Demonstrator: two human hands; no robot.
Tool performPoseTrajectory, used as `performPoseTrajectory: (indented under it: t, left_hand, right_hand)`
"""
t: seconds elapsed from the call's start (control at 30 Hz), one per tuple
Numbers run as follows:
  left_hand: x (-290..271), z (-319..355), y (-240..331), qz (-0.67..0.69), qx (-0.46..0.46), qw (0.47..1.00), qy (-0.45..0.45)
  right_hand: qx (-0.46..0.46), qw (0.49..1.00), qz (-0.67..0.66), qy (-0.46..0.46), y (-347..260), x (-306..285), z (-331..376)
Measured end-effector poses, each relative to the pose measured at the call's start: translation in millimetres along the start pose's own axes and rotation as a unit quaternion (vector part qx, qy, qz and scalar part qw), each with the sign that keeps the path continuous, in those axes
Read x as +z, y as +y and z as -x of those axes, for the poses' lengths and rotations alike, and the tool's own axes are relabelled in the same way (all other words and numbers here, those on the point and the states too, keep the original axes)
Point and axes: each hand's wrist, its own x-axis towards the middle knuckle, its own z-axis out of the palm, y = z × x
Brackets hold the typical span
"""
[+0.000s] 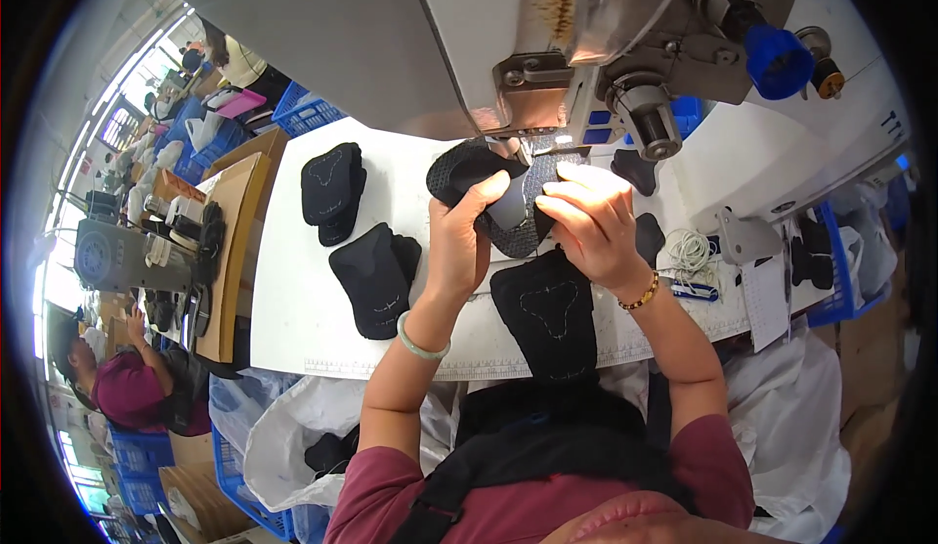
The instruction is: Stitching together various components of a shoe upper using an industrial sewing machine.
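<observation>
Both hands grip one black mesh shoe-upper panel with a grey inner patch (508, 210), held under the needle head of the white industrial sewing machine (532, 89), at twelve o'clock from the person's wrists. The left hand (464, 236) pinches the panel's left edge with its thumb on top; the right hand (591, 217) closes over the right edge. Judgement: positioning for stitching is in hand; the next move calls for flattening and aligning the panel. A stack of black stitched panels (376, 280) lies at nine o'clock.

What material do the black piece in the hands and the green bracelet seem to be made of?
Black piece: likely mesh fabric, matte, with a dotted weave; a smooth grey patch under the thumb. Green bracelet: perhaps jade or glass, glossy, pale and slightly see-through.
</observation>
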Motion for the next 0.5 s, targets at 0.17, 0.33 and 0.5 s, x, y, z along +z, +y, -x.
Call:
performPoseTrajectory:
  t: [0.17,0.33,0.5]
  left_hand:
    - [8.7,7.2,-9.1,-0.012,0.055,0.997,0.043]
    - [23.3,15.6,-23.2,-0.028,0.102,0.992,0.074]
    - [28.6,24.4,-25.5,-0.104,0.144,0.980,0.090]
  right_hand:
    - [0.018,1.000,-0.022,0.003,3.7,-5.4,-2.4]
    - [0.014,0.998,-0.065,0.013,16.4,-8.6,-6.0]
    - [0.015,0.996,-0.093,-0.003,27.0,-16.2,-8.0]
